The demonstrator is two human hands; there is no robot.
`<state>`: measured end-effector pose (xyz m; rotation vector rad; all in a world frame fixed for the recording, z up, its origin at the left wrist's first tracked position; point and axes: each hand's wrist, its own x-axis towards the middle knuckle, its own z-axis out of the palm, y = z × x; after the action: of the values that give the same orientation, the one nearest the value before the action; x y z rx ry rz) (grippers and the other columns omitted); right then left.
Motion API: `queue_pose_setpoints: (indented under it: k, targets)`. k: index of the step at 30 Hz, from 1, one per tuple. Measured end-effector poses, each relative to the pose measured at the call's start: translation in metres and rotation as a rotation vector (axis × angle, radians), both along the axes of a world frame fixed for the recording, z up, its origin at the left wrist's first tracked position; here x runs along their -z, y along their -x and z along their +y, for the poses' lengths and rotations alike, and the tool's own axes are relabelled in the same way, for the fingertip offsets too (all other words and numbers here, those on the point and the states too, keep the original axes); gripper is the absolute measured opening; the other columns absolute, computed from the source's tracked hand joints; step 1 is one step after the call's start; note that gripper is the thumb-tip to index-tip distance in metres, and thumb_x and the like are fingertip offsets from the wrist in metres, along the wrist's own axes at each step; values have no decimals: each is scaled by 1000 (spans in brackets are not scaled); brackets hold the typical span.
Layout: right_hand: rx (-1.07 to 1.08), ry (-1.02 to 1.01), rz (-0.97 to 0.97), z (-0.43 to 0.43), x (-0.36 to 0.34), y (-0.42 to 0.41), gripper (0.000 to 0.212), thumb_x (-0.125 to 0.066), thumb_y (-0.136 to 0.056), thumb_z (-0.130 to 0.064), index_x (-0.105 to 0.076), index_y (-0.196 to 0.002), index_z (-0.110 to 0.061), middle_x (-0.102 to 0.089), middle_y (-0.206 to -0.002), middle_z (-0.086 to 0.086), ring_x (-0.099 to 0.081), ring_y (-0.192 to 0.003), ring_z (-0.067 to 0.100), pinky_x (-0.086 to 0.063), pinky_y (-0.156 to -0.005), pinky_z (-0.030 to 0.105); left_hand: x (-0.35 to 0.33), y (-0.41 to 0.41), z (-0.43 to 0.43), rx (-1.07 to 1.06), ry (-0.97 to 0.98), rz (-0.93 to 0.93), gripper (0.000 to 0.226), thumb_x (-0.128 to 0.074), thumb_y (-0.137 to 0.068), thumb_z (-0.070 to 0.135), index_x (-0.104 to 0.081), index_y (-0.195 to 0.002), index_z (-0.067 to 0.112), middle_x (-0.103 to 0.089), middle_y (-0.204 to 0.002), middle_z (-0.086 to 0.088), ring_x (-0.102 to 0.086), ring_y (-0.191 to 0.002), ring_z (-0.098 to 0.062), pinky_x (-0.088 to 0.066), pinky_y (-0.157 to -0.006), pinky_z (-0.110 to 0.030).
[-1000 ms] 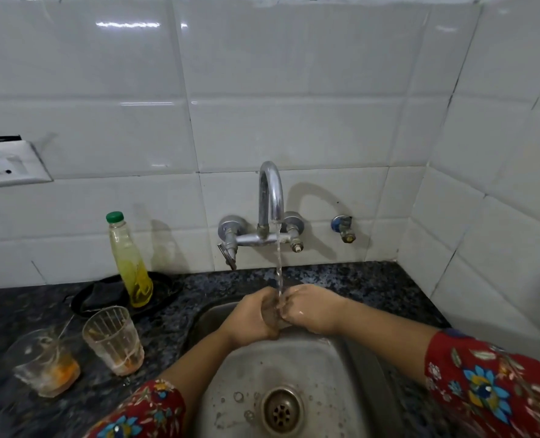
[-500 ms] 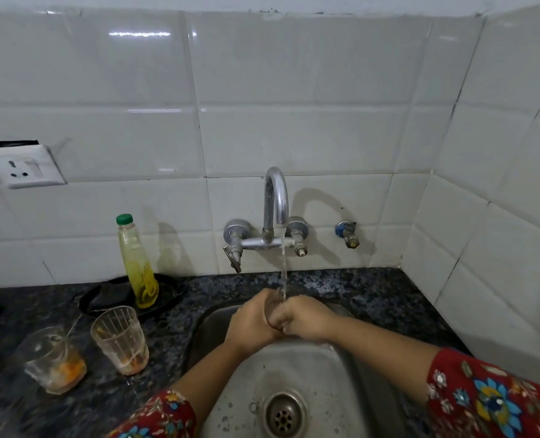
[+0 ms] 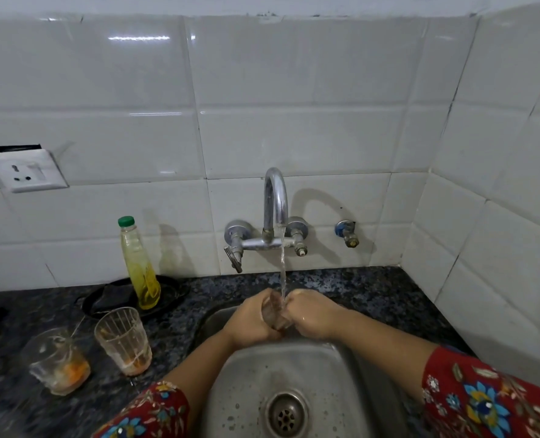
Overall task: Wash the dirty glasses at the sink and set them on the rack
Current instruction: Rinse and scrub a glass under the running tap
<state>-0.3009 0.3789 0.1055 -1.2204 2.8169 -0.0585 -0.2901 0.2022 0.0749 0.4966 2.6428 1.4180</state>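
While rinsing under the running tap, holds one glass between both hands above the sink, placed to catch the stream. Left hand curled round the glass from one side, right hand closed against the other, possibly rubbing its rim; hard to tell. Left to wash: a dirty tumbler and a second dirty glass, upright on the counter left of the sink. No rack visible.
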Motion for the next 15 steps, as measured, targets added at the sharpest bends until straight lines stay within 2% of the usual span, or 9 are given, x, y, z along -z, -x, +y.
queue_pose_setpoints:
  k: [1, 3, 5, 7, 9, 10, 12, 13, 15]
  targets:
    - [16, 22, 5, 1, 4, 1, 27, -52, -79, -3, -72, -94, -14, -70, -99, 11, -62, -97, 30, -52, -84, 41, -3, 0, 0, -2, 34, 10, 48, -79, -53, 21, -61, -97, 26, -70, -95, 7, -67, -90, -6, -55, -85, -38]
    - [108, 242, -195, -3, 8, -3, 30, -56, -75, 0, -72, -95, -16, -74, -96, 3, -67, -94, 17, -53, -86, 38, -4, -3, 5, -76, 112, 76, 42, -77, -57, 35, -57, -94, 30, -68, -91, 10, -65, -85, -5, -55, -78, -33]
    - [146, 323, -311, -7, 6, -5, 26, -61, -76, 0, -70, -94, -16, -74, -90, -4, -66, -91, 8, -52, -88, 34, -3, -6, 8, -151, 139, 155, 42, -73, -59, 47, -55, -94, 32, -66, -90, 12, -63, -84, -3, -52, -73, -27]
    - [114, 269, -245, -6, -1, -6, 22, -61, -78, -6, -69, -91, -22, -72, -88, -8, -64, -89, 10, -50, -82, 32, 1, -8, 8, -129, -2, 102, 43, -78, -59, 37, -57, -96, 29, -68, -91, 11, -65, -86, -3, -51, -75, -24]
    - [6, 164, -54, -3, -7, -9, 20, -58, -82, -13, -70, -93, -25, -71, -93, -2, -64, -90, 20, -50, -78, 34, 1, -5, 3, -59, -95, 31, 46, -82, -57, 19, -60, -98, 24, -69, -94, 6, -67, -89, -6, -51, -80, -25]
    - [-24, 165, -24, 0, -6, -9, 20, -57, -83, -15, -70, -94, -25, -71, -94, 0, -63, -90, 21, -50, -78, 35, 1, -4, 1, -22, -112, 8, 47, -82, -57, 14, -61, -98, 23, -70, -95, 4, -67, -90, -7, -51, -81, -27]
    - [7, 301, -187, 6, -4, -10, 24, -61, -84, -9, -72, -98, -24, -73, -98, -4, -66, -91, 11, -51, -83, 29, -4, -4, -3, 12, -70, -12, 46, -82, -58, 13, -63, -97, 27, -71, -96, 3, -68, -92, -8, -54, -83, -33]
    - [62, 411, -334, 8, -2, -11, 26, -63, -83, -3, -73, -102, -19, -74, -100, -3, -67, -91, 6, -51, -84, 23, -6, -6, -3, 5, -32, -28, 46, -83, -59, 15, -63, -98, 28, -71, -97, 2, -69, -92, -11, -57, -82, -38]
    - [153, 625, -580, 10, 7, -15, 27, -65, -81, 7, -71, -104, -6, -72, -97, 2, -66, -87, 3, -52, -86, 22, -8, -9, -3, -26, 49, -93, 50, -82, -58, 19, -61, -102, 27, -72, -95, -1, -72, -85, -20, -59, -74, -46]
